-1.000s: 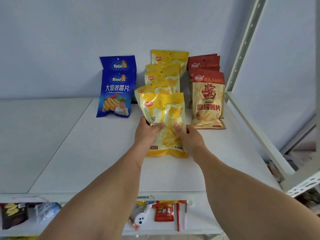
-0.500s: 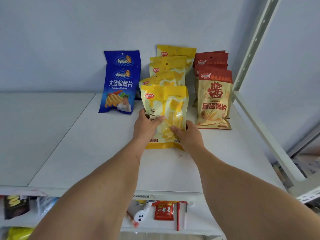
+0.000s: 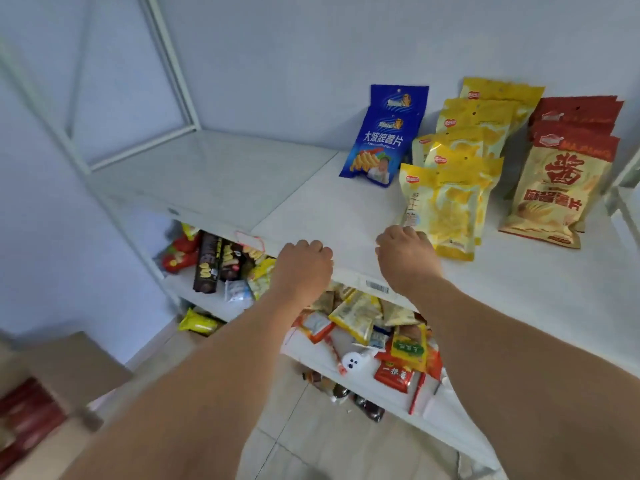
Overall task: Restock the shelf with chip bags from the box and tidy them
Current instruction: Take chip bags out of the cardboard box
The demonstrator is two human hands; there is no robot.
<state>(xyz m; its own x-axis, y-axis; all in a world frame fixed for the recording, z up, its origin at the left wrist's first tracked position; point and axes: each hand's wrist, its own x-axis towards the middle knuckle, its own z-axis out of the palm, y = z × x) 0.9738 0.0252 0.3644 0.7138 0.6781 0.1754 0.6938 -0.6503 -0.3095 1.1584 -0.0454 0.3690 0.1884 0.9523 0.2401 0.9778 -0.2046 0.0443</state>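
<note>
two bare forearms, no sleeves. left hand (image 3: 302,263) and right hand (image 3: 406,259): no gloves, rings, watch or wristband visible. fingers mostly hidden behind the knuckles.

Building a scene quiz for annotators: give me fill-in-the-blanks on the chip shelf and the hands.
1. The chip bags between the blue bags and the red-topped bags are ____ in colour.
2. The front yellow bag stands nearest the ____ hand.
3. The left hand holds ____.
4. The top shelf left of the blue bags holds ____ bags.

Missing: yellow; right; nothing; no

Shop: shelf (image 3: 311,216) with barcode label (image 3: 376,286).
</note>
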